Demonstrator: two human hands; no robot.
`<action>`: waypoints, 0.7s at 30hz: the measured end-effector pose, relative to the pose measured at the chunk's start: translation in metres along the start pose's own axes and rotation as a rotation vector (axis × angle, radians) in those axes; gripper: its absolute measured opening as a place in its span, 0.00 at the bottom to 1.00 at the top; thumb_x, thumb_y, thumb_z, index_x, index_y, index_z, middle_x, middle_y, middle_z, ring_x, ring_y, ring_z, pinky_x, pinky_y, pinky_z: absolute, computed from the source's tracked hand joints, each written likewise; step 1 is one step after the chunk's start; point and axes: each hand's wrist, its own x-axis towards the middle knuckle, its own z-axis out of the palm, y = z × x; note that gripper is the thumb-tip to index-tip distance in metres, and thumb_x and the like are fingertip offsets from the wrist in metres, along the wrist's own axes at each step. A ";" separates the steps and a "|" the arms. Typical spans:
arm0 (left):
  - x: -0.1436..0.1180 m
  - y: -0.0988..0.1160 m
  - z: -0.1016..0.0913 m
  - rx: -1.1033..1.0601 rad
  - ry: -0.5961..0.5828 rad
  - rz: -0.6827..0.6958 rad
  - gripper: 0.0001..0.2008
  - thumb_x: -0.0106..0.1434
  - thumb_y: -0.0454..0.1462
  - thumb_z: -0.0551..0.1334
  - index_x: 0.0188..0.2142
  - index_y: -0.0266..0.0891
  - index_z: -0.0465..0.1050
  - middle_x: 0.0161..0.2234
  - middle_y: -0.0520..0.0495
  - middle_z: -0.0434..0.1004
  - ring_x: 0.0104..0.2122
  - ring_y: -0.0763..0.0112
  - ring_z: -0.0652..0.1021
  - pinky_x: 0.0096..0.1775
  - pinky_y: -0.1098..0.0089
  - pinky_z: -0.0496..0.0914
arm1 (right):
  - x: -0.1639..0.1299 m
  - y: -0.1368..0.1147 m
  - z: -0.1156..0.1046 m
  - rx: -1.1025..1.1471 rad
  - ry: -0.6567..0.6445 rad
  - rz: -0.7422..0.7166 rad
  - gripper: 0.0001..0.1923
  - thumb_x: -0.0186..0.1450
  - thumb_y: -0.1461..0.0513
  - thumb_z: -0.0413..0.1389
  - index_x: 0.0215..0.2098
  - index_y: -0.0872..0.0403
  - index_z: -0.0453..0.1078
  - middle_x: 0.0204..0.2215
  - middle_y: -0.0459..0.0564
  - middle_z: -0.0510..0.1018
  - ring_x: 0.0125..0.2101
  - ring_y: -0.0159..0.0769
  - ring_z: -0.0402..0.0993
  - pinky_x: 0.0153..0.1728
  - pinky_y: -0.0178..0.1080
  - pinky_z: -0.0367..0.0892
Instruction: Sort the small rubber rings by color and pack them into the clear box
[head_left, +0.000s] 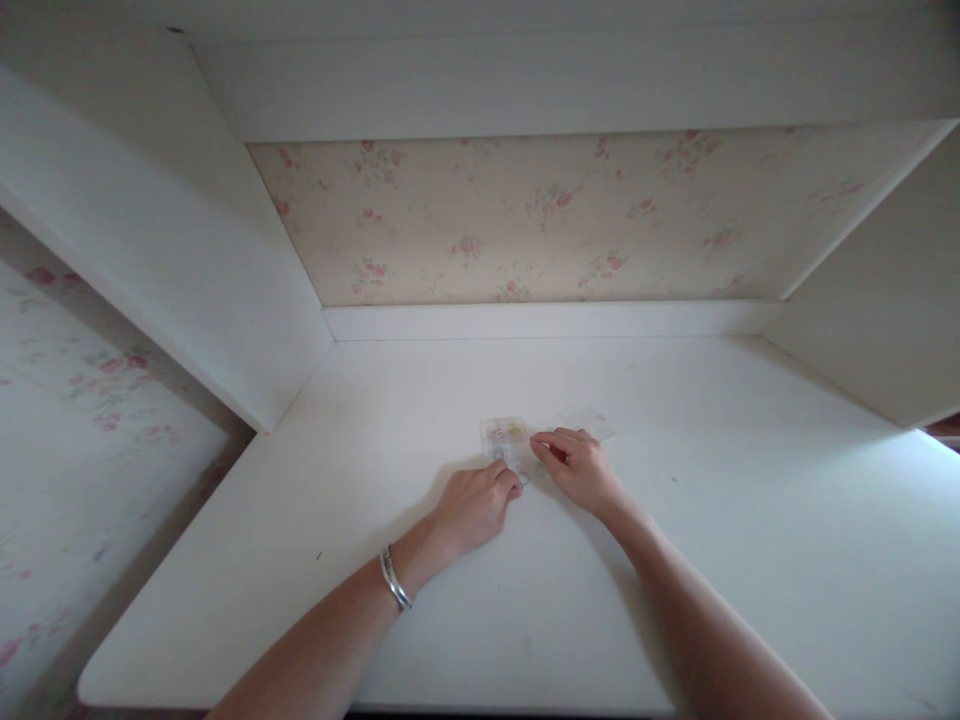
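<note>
A small clear plastic box (489, 432) with compartments lies in the middle of the white desk, with several tiny coloured pieces inside it. My left hand (476, 502) rests at its near edge, fingers curled closed. Right beside those fingertips is a small thin greenish ring (523, 479); whether they grip it I cannot tell. My right hand (576, 465) pinches thumb and forefinger together just right of the box, and anything between them is too small to make out. Partly behind that hand lies a clear flat plastic piece (600, 424), like a lid.
White side panels (187, 220) stand left and right of the desktop (420, 390), and a white shelf board (525, 85) crosses above. Flowered wallpaper (435, 220) covers the back. A small dark sliver (319, 555) lies left of my left forearm, a tiny speck (673, 479) at right.
</note>
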 end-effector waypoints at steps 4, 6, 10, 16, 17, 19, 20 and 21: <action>0.000 0.000 -0.001 0.020 -0.006 0.003 0.11 0.67 0.36 0.49 0.37 0.41 0.70 0.37 0.49 0.74 0.33 0.67 0.76 0.31 0.69 0.66 | -0.001 0.001 -0.002 -0.007 -0.064 -0.030 0.12 0.66 0.59 0.49 0.34 0.51 0.75 0.23 0.44 0.74 0.26 0.29 0.67 0.35 0.36 0.56; 0.000 0.000 -0.002 0.019 -0.007 0.001 0.12 0.67 0.37 0.48 0.38 0.41 0.70 0.37 0.48 0.74 0.33 0.66 0.76 0.31 0.69 0.66 | -0.001 0.001 -0.006 -0.018 -0.117 -0.057 0.11 0.65 0.59 0.51 0.33 0.51 0.75 0.23 0.44 0.74 0.26 0.29 0.67 0.35 0.37 0.56; -0.001 0.001 -0.005 0.003 -0.016 0.001 0.12 0.68 0.38 0.48 0.39 0.41 0.70 0.37 0.49 0.74 0.34 0.67 0.76 0.32 0.69 0.66 | -0.001 -0.003 -0.016 -0.062 -0.237 -0.124 0.08 0.62 0.58 0.55 0.29 0.50 0.74 0.22 0.44 0.73 0.27 0.31 0.68 0.35 0.38 0.54; -0.001 0.002 -0.003 -0.014 -0.035 0.003 0.12 0.67 0.39 0.50 0.37 0.40 0.71 0.36 0.48 0.75 0.34 0.66 0.76 0.33 0.70 0.67 | -0.004 -0.008 -0.019 -0.108 -0.316 -0.191 0.05 0.59 0.60 0.57 0.32 0.47 0.76 0.26 0.44 0.75 0.32 0.33 0.70 0.37 0.38 0.53; -0.001 0.003 -0.003 -0.015 -0.040 0.008 0.11 0.67 0.38 0.50 0.37 0.40 0.70 0.36 0.47 0.74 0.34 0.66 0.76 0.33 0.70 0.67 | -0.004 -0.008 -0.018 -0.118 -0.326 -0.195 0.05 0.59 0.61 0.57 0.32 0.46 0.76 0.27 0.44 0.75 0.33 0.33 0.70 0.37 0.38 0.53; -0.001 0.003 -0.001 -0.017 -0.040 0.019 0.11 0.67 0.38 0.50 0.38 0.40 0.70 0.36 0.47 0.74 0.34 0.66 0.76 0.33 0.70 0.67 | -0.005 -0.008 -0.016 -0.136 -0.345 -0.200 0.06 0.59 0.62 0.57 0.31 0.46 0.76 0.26 0.44 0.75 0.33 0.33 0.69 0.37 0.38 0.52; -0.002 0.003 -0.001 -0.020 -0.032 0.019 0.11 0.67 0.38 0.49 0.38 0.40 0.69 0.36 0.47 0.74 0.33 0.67 0.76 0.32 0.70 0.67 | -0.005 -0.008 -0.016 -0.143 -0.352 -0.204 0.06 0.59 0.62 0.57 0.30 0.45 0.76 0.26 0.44 0.75 0.33 0.33 0.69 0.37 0.38 0.52; -0.001 0.003 0.000 -0.028 -0.018 0.011 0.11 0.67 0.38 0.49 0.39 0.40 0.69 0.36 0.47 0.73 0.33 0.67 0.76 0.32 0.70 0.67 | -0.006 -0.009 -0.015 -0.147 -0.357 -0.208 0.06 0.59 0.62 0.56 0.30 0.46 0.76 0.26 0.44 0.74 0.32 0.33 0.69 0.37 0.38 0.52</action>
